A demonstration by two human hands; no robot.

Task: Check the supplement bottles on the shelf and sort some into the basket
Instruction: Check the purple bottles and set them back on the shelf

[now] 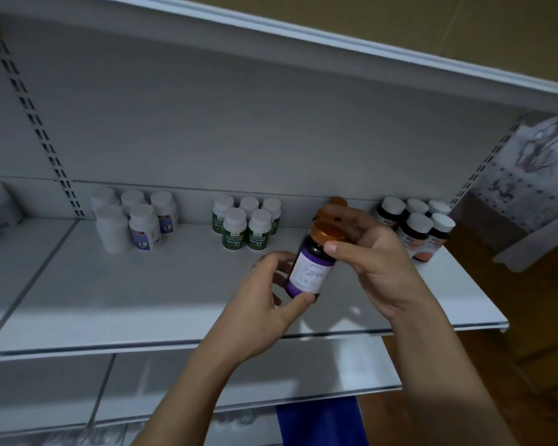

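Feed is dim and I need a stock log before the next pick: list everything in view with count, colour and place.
Shelf: one, white, across the view.
White bottles: five, white caps, bluish labels, back left of the shelf.
Green-label bottles: five, white caps, back centre.
Dark bottles: five, white caps, pinkish labels, back right.
Orange-capped bottles: at least two, mostly hidden behind the hands.
Held bottle: one, dark, orange cap, purple-and-white label, in front of the shelf.
Blue item: one, bottom edge; cannot tell what it is.
Left hand: grips the held bottle's base.
Right hand: grips its top by the cap.
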